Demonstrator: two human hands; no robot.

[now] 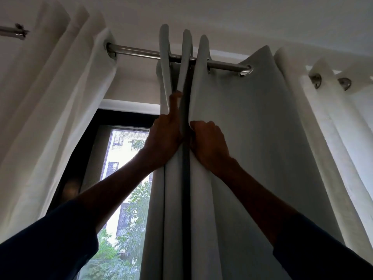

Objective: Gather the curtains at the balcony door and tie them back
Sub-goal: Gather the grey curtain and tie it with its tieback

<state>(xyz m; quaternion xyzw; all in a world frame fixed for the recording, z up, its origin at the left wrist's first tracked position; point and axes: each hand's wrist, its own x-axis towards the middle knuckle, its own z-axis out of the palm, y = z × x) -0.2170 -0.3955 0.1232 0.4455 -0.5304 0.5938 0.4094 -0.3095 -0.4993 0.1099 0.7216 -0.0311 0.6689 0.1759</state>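
— What's in front of you, starting with the big things?

— The grey curtain (252, 138) fills the middle and right of my view, hanging by its eyelets from the steel rod (141, 52). Its leading folds are bunched together under the middle of the rod; the rest spreads out flat toward the rod's right end. Left of the rod's bare stretch hangs a white curtain (60, 110), pushed aside, and another white curtain (333, 122) hangs beyond the rod's right end, behind the grey one.

— And under the rod?

— The balcony door (123, 158), dark-framed, shows in the gap below the bare stretch, with trees and a building outside its glass.

— Where are your hands?

— Both are raised below the rod's middle, one on each side of a dark crease in the grey folds. My left hand (166, 134) lies flat against the bunched folds, fingers straight and together, one fingertip reaching up between two pleats. My right hand (210, 142) is just beside it, fingers curled down into the cloth at the crease, clamped on a fold of the grey curtain. The hands nearly touch; only the crease separates them. Dark sleeves (50, 249) cover both forearms.
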